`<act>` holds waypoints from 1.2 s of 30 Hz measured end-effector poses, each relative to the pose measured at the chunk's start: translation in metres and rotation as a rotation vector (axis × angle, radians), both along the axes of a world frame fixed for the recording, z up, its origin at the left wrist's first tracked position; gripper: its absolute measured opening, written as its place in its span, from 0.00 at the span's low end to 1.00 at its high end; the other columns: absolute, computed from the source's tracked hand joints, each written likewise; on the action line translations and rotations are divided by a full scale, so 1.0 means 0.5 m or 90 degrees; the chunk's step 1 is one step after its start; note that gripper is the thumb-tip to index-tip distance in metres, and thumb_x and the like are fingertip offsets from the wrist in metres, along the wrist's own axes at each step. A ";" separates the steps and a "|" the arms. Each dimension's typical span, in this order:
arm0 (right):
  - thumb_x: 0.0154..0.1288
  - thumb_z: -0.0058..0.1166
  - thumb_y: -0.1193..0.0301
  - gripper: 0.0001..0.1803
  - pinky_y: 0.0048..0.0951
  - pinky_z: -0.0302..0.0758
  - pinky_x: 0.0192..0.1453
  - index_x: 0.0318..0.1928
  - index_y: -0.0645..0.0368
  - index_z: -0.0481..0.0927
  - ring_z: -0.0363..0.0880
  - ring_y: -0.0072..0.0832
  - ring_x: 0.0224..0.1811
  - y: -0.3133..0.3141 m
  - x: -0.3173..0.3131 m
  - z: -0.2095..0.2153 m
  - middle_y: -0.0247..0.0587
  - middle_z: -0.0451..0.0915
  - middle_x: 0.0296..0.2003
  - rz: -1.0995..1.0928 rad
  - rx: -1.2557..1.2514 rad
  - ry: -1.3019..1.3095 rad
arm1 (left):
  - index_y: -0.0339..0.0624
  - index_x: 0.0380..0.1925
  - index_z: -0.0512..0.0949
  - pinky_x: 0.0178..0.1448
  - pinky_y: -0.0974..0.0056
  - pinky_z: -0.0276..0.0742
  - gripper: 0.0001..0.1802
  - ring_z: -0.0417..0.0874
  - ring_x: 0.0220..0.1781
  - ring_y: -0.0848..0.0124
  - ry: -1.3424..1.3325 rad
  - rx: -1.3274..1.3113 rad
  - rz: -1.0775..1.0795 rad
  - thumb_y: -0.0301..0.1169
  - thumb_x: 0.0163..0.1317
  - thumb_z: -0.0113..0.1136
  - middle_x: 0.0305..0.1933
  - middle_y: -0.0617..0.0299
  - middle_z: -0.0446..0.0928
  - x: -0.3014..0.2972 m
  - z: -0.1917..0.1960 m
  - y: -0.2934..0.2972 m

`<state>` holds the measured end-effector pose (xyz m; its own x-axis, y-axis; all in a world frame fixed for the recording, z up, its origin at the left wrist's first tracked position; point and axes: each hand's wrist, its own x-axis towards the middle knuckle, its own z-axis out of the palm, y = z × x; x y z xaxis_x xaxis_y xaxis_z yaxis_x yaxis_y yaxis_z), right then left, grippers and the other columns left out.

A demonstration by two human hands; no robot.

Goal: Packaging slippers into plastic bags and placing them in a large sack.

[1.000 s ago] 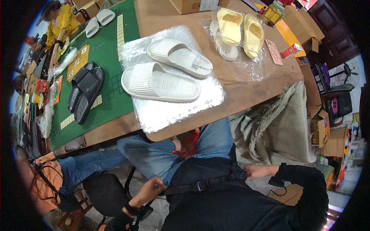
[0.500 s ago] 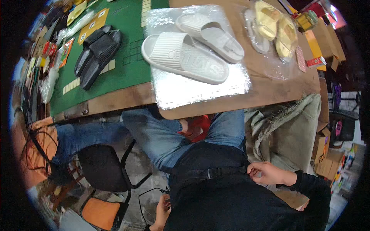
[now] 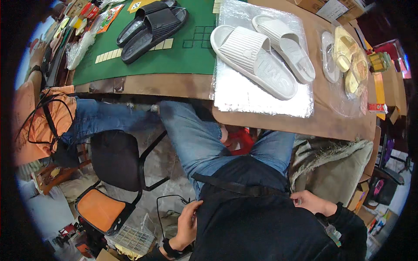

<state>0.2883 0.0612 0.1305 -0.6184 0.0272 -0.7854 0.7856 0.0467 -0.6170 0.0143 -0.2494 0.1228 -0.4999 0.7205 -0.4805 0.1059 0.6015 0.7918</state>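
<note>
Two hands sit low at the person's own waist, well below the counter (image 3: 270, 124) edge. The left hand (image 3: 188, 224) lies against the left side of the black top (image 3: 261, 226), its fingers (image 3: 194, 208) curled together onto the cloth, seemingly pinching or tugging the hem. The right hand (image 3: 310, 202) rests at the right side of the same black top, just beside the black strap (image 3: 237, 187) that crosses the waist; its fingers are bent in on the cloth, though whether they truly clamp it I cannot tell.

Taking the black top as landmark: the strap runs just above it, the blue jeans (image 3: 196, 139) reach up from it under the counter, and the pair of white slide sandals (image 3: 263, 58) lies well above it on a silvery sheet (image 3: 261, 98). A pair of black slides (image 3: 150, 24) rests farther up and left on a green mat (image 3: 174, 61), and pale yellow slides in clear wrap (image 3: 348, 56) lie up and right.

By my reading, the step in hand is settling the clothing or strap at the waist, with the footwear untouched. The next move likely calls for both hands to let go of the cloth and rise clear of the counter edge.
</note>
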 end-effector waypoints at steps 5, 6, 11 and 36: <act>0.52 0.56 0.75 0.10 0.29 0.71 0.40 0.37 0.63 0.77 0.74 0.29 0.33 0.010 -0.005 0.001 0.41 0.77 0.30 0.002 -0.034 0.003 | 0.37 0.52 0.70 0.56 0.64 0.71 0.22 0.75 0.56 0.58 -0.137 -0.058 0.061 0.15 0.56 0.54 0.51 0.52 0.72 -0.012 -0.032 -0.013; 0.52 0.57 0.75 0.10 0.29 0.71 0.41 0.37 0.63 0.78 0.74 0.29 0.35 0.012 0.004 -0.005 0.41 0.76 0.31 0.014 -0.058 0.003 | 0.36 0.52 0.70 0.55 0.64 0.72 0.21 0.75 0.55 0.59 -0.181 -0.069 0.080 0.17 0.56 0.57 0.51 0.52 0.72 -0.012 -0.051 -0.027; 0.53 0.57 0.75 0.07 0.31 0.69 0.43 0.34 0.63 0.77 0.73 0.31 0.35 0.015 0.015 -0.024 0.41 0.76 0.31 -0.011 -0.113 0.087 | 0.36 0.50 0.70 0.50 0.65 0.72 0.21 0.74 0.52 0.65 -0.232 -0.105 0.042 0.23 0.56 0.61 0.51 0.52 0.71 -0.028 -0.073 -0.042; 0.72 0.47 0.61 0.17 0.30 0.62 0.39 0.29 0.59 0.71 0.63 0.28 0.30 0.033 -0.115 0.027 0.37 0.65 0.25 -0.066 -0.067 0.212 | 0.31 0.39 0.74 0.44 0.67 0.77 0.13 0.83 0.41 0.72 -0.408 -0.178 -0.103 0.26 0.54 0.59 0.36 0.46 0.80 -0.087 -0.025 -0.069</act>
<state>0.2308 0.0778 0.1440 -0.8393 0.0325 -0.5427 0.5375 -0.0996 -0.8373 -0.0292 -0.2839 0.1103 0.0456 0.5692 -0.8209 -0.2240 0.8067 0.5469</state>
